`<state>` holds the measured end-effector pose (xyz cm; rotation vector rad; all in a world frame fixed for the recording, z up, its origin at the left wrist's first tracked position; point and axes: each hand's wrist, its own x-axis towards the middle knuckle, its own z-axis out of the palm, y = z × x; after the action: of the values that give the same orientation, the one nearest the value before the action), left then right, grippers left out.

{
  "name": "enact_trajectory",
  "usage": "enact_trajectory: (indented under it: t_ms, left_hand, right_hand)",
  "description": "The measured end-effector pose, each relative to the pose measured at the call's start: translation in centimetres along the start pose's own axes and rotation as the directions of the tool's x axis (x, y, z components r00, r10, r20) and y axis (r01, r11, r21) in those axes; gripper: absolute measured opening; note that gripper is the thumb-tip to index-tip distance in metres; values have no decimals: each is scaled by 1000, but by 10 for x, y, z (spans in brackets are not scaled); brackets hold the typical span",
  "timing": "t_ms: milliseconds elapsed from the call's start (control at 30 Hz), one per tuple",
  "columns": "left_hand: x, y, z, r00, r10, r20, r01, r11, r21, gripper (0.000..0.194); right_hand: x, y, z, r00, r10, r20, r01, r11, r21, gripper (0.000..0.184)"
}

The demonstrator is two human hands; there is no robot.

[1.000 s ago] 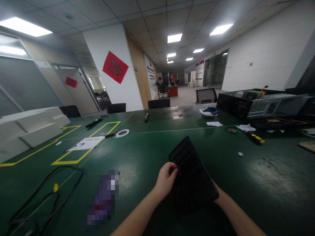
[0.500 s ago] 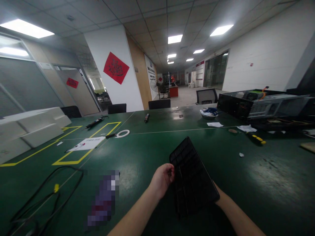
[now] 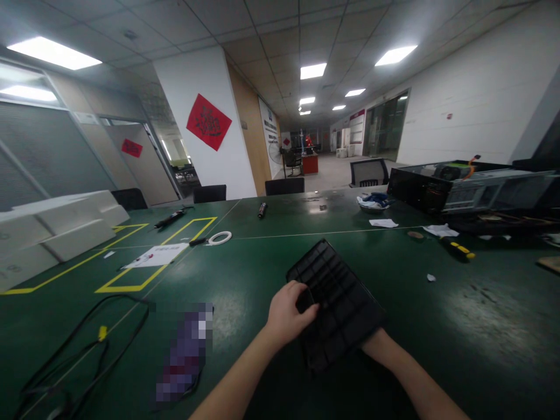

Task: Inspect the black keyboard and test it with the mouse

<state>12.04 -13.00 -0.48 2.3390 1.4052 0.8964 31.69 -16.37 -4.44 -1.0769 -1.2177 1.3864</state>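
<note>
A flat black rectangular tray (image 3: pixel 345 303) with a grid of square cells across its face is held tilted above the table. My left hand (image 3: pixel 286 312) is at its left edge, thumb and fingers curled around a dark part there. Whether that part is the tray's edge or a separate piece, I cannot make out. From the lower right my right hand (image 3: pixel 378 345) supports the tray; its fingers are hidden underneath.
On the green table (image 3: pixel 258 262) lie a black cable (image 3: pixel 109 297), a pixelated purple item (image 3: pixel 184 353), a white tape roll (image 3: pixel 220 238) and a yellow-black tool (image 3: pixel 457 249). White boxes (image 3: pixel 83 236) stand left; an opened computer case (image 3: pixel 420 192) stands at the back right.
My left fingers have moved from the tray's left edge further over its face, thumb now forward. The tray has shifted slightly left and turned its gridded face more upward.
</note>
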Motion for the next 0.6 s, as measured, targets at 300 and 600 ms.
enact_trajectory:
  t_ms: [300, 600]
  left_hand:
    - [62, -98, -80, 786, -582, -207, 587, 598, 545, 52]
    - [66, -140, -91, 709, -667, -229, 679, 557, 478, 42]
  right_hand:
    - [-1, -2, -7, 995, 20, 94, 30, 864, -502, 47]
    - [-3, -3, -7, 994, 68, 86, -20, 883, -469, 48]
